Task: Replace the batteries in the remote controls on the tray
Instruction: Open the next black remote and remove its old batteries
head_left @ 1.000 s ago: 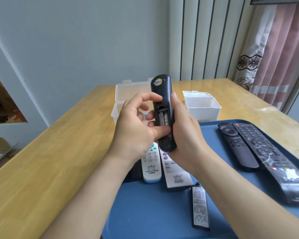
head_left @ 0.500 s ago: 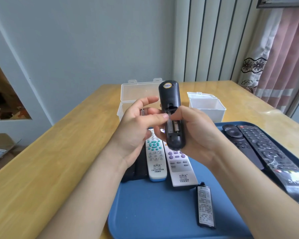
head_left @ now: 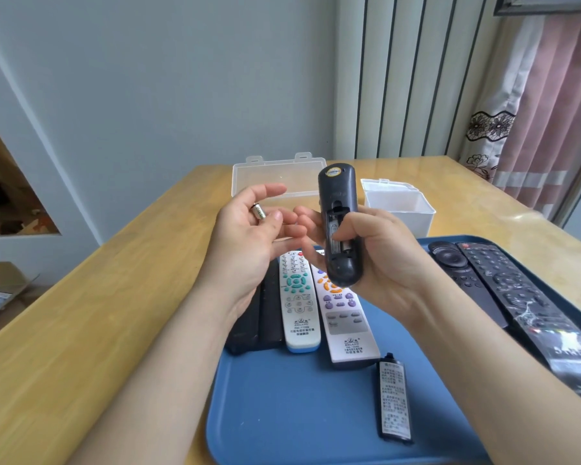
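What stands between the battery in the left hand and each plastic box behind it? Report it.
Nothing visible stands between the battery, in the left hand, and the clear box just behind it. Toward the white box, the black remote, upright in the right hand, is in the way.

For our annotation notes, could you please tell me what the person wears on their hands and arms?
Nothing visible: the left hand and right hand are bare, without gloves, rings or watch; the left forearm and right forearm are uncovered, no sleeve in view.
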Motion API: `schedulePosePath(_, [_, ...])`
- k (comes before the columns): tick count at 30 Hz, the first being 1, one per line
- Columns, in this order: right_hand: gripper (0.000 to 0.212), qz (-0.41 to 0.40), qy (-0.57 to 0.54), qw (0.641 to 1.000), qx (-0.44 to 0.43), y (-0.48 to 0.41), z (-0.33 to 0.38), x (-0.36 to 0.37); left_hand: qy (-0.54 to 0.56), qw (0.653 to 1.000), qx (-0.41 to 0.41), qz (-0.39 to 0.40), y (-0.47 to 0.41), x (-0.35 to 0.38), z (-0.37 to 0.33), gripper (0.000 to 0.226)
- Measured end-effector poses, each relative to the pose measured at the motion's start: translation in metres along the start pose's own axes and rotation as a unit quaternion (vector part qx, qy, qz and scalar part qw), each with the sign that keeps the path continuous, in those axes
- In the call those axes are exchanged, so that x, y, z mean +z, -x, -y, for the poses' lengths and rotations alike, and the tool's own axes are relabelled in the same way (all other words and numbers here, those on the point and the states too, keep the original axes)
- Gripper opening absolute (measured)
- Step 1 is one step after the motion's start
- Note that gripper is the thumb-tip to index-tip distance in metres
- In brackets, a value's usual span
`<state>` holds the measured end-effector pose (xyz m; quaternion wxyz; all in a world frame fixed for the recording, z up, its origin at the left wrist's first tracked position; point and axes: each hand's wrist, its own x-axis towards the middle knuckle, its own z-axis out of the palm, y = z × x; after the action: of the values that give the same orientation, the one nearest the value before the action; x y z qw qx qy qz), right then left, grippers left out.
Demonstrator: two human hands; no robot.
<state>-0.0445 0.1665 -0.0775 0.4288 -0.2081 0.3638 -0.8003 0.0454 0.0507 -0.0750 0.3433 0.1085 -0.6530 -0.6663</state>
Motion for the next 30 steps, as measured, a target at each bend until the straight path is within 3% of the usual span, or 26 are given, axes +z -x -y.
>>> schedulePosePath(5, [0.038,0.029,0.003,1.0,0.005,0.0,0.002,-0.002,0.017,0.999,0.029,0.013,0.002,0.002,-0.005,0.007])
schedulePosePath(11, [0.039,0.041,0.046,0.998,-0.007,0.001,-0.001,0.0,-0.032,0.998,0.031,0.042,0.006,0.004,-0.007,0.026])
schedulePosePath(16, [0.049,0.061,-0.003,0.998,0.028,0.003,-0.001,-0.001,0.051,0.996,-0.043,0.061,0.007,0.003,-0.013,0.028])
schedulePosePath(22, [0.026,0.019,-0.016,0.997,0.071,0.003,-0.002,0.002,0.136,0.981,-0.103,0.089,0.004,-0.001,-0.008,0.026])
schedulePosePath(27, [0.013,0.027,0.052,0.998,0.035,0.002,-0.007,0.004,0.092,0.991,-0.063,0.075,0.001,0.0,-0.003,0.019])
schedulePosePath(30, [0.007,0.013,0.083,0.996,0.016,0.001,-0.008,0.004,0.048,0.997,-0.026,0.051,0.001,0.0,0.0,0.031])
